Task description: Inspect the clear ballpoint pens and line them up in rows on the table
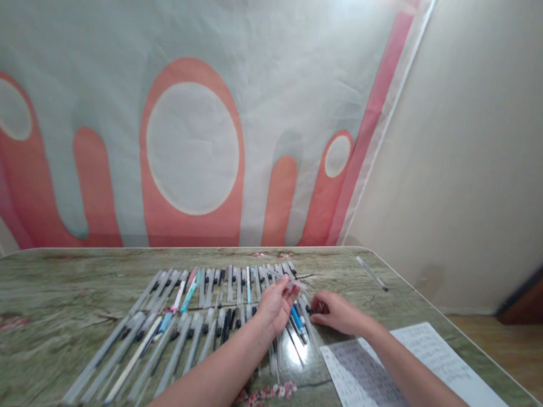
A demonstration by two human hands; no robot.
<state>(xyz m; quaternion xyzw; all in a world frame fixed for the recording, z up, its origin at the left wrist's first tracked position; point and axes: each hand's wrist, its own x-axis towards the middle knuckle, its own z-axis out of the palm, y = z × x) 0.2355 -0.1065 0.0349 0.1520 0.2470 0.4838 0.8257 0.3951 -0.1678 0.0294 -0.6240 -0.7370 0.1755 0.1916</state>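
Observation:
My left hand [278, 304] is closed in a pinch on a clear pen [293, 283], above the right end of the laid-out pens. To its right, my right hand [339, 313] hovers low over the table with curled fingers. A small dark piece shows at its fingertips, too small to name. Rows of clear pens [113, 341] lie side by side on the table, some with black caps or grips. Pink, teal and white pens [189, 292] are among them, and blue pens [296, 320] lie between my hands. My left forearm hides part of the rows.
Handwritten white paper [436, 361] lies under my right forearm. A single pen [371, 273] rests near the far right corner of the marbled table [6, 291]. Behind stands a wall with a printed grey and coral sheet [271, 62].

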